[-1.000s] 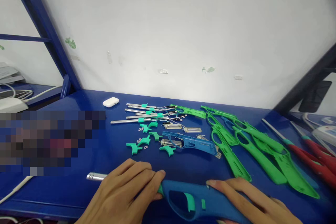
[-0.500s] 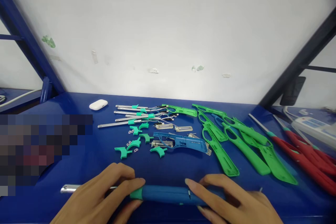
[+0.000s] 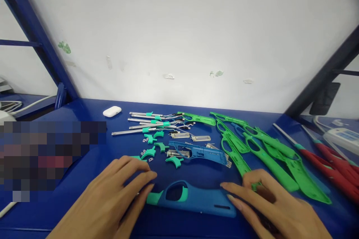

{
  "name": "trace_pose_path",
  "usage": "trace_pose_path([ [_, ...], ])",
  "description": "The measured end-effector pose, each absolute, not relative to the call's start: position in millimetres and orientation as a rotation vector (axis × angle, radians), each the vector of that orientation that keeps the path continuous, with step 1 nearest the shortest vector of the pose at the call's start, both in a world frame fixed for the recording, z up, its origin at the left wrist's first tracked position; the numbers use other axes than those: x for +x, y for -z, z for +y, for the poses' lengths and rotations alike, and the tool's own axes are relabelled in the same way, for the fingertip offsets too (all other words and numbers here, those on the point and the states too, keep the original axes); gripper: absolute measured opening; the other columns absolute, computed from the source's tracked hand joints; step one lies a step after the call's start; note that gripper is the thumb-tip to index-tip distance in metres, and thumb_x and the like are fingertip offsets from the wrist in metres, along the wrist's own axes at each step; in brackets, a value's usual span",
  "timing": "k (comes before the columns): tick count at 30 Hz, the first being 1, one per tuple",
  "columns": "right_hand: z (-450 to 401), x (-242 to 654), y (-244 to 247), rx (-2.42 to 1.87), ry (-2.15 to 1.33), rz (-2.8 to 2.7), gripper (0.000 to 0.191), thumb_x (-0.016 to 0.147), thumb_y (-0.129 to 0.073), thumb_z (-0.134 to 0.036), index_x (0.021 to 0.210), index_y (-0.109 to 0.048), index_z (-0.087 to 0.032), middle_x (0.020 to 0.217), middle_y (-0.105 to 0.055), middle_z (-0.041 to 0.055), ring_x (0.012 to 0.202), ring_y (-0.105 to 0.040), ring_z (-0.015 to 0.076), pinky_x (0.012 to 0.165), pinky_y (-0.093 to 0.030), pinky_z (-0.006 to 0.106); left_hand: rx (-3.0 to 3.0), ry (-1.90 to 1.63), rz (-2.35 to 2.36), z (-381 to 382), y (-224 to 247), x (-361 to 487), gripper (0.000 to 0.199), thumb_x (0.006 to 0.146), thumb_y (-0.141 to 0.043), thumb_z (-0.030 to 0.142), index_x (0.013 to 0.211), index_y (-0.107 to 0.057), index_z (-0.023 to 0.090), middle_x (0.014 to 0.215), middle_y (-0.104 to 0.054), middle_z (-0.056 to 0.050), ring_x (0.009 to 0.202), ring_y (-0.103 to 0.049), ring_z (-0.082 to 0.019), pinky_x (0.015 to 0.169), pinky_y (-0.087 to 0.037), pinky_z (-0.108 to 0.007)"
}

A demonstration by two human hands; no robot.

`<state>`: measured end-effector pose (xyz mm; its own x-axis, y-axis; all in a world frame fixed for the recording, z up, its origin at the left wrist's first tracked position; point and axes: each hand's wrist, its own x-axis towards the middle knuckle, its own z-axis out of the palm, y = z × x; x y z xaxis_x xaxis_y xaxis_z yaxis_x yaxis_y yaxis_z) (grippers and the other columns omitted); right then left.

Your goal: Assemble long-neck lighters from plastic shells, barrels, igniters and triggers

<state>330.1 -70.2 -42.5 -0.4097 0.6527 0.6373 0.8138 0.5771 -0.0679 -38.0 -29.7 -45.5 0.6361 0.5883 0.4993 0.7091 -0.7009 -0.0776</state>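
A blue gas lighter [image 3: 206, 199] lies broadside in front of me, its teal trigger [image 3: 183, 194] and loop handle facing up. My left hand [image 3: 112, 194] is closed around its nozzle end by the teal collar [image 3: 154, 197]; the metal tube is mostly hidden behind the fingers. At the other end, my right hand [image 3: 269, 201] has thumb and fingertips on the handle's upper corner. Beyond it lies an open blue half-shell [image 3: 206, 153], with teal triggers [image 3: 174, 161] and clear fuel tanks [image 3: 201, 138] around it.
Metal lighter tubes [image 3: 134, 131] with wires lie at the back, near a white earbud case [image 3: 112, 111]. Several green handle shells [image 3: 266, 164] are spread to the right. Red lighters [image 3: 316, 160] lie farther right. A white wall [image 3: 179, 37] rises behind the blue table [image 3: 86, 134].
The lighter has turned from its narrow edge to its broad side, showing the loop and trigger. My right hand has shifted right toward the handle's end. The view has moved slightly left.
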Motion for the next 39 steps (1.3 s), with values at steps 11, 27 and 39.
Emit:
trace_pose_path([
  [11,0.4,301.9,-10.0,-1.424,0.606,-2.676,0.039,0.103,-0.077,-0.038,0.136,-0.079,-0.015,0.111,-0.076,0.0137,0.058,-0.077,0.0306,0.045,-0.055,0.043,-2.75,0.328,-1.063,36.5,0.7,-0.3,0.023,0.111,-0.059,0.02,0.106,-0.081,0.023,0.107,-0.079,-0.008,0.104,-0.073,-0.032,0.093,-0.062,-0.05],
  [27,64.3,355.1,-5.6,-1.709,0.247,-2.454,0.034,0.109,-0.076,-0.047,0.127,-0.075,-0.019,0.119,-0.08,0.0071,0.099,-0.078,0.021,0.088,-0.068,0.042,-2.875,0.001,-1.399,106.1,-36.9,9.0,0.029,0.111,-0.075,0.042,0.129,-0.073,0.019,0.127,-0.077,-0.008,0.106,-0.077,-0.022,0.094,-0.067,-0.044],
  [39,43.9,333.3,-15.5,-1.412,0.147,-2.326,0.04,0.116,-0.051,-0.043,0.119,-0.085,-0.021,0.106,-0.072,0.0114,0.078,-0.072,0.0244,0.07,-0.057,0.042,-2.739,0.028,-1.497,114.5,-9.4,27.4,0.036,0.11,-0.076,0.043,0.137,-0.071,0.019,0.136,-0.074,-0.01,0.115,-0.076,-0.026,0.099,-0.067,-0.048],
])
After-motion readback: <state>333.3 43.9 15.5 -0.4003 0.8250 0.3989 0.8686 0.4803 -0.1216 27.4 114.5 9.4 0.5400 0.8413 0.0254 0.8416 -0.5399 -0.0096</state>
